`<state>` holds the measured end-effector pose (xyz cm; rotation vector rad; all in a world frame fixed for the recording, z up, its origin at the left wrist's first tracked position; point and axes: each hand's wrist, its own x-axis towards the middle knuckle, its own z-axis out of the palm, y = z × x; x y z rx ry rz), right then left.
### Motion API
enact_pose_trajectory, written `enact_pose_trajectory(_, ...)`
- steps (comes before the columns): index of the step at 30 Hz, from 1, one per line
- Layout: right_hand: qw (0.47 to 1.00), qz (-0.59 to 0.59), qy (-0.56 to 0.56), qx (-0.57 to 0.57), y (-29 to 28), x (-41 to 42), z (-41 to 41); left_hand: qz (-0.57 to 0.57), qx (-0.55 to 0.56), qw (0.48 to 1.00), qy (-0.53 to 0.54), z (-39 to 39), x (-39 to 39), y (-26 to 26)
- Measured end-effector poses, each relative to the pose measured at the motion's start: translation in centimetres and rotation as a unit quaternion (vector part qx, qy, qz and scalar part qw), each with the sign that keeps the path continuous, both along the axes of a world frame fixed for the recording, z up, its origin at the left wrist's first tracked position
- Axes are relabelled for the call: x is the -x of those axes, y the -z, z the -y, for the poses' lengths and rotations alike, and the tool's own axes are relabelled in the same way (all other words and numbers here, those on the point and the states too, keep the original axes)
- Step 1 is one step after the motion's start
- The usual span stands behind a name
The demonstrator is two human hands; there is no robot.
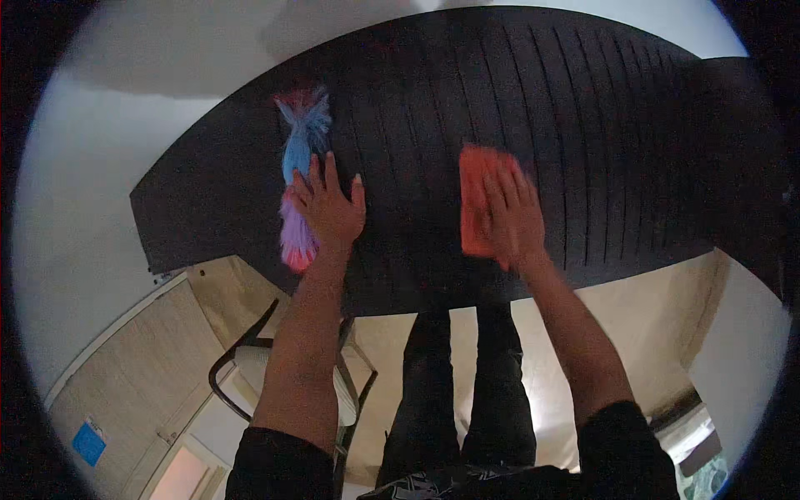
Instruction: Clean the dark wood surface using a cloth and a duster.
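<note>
My left hand (pixel 330 209) lies palm down on a dark grooved tabletop (pixel 412 250), fingers spread. Its outer fingers overlap a fluffy duster (pixel 297 156) of blue, purple and pink fibres, partly hidden by the hand. I cannot tell whether those fingers press on it. Further right, a folded red cloth (pixel 473 206) is under my right hand (pixel 514 206), which holds it flat against the tabletop. Slight blur shows on the right hand and the cloth, and the palm hides the cloth's right part.
A chair with a dark frame and pale seat (pixel 347 394) stands below the table's near edge, at left. Beyond it is a wooden door (pixel 134 362) bearing a blue sign (pixel 89 444). A pale wall (pixel 144 69) runs behind the table. My legs (pixel 428 387) are close to the near edge.
</note>
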<state>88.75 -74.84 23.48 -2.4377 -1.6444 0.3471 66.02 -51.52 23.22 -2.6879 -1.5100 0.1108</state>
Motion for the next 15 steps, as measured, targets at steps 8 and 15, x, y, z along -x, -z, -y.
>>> enact_pose_trajectory(8,0.99,-0.114,-0.079,0.006,-3.9,2.8,15.1,0.318,0.054,0.909,-0.263,-5.8,2.1,-0.5)
enact_pose_trajectory(15,0.994,-0.068,0.01,-0.085,-3.0,-1.5,9.4,0.285,0.137,0.936,-0.155,-2.9,0.8,-3.1)
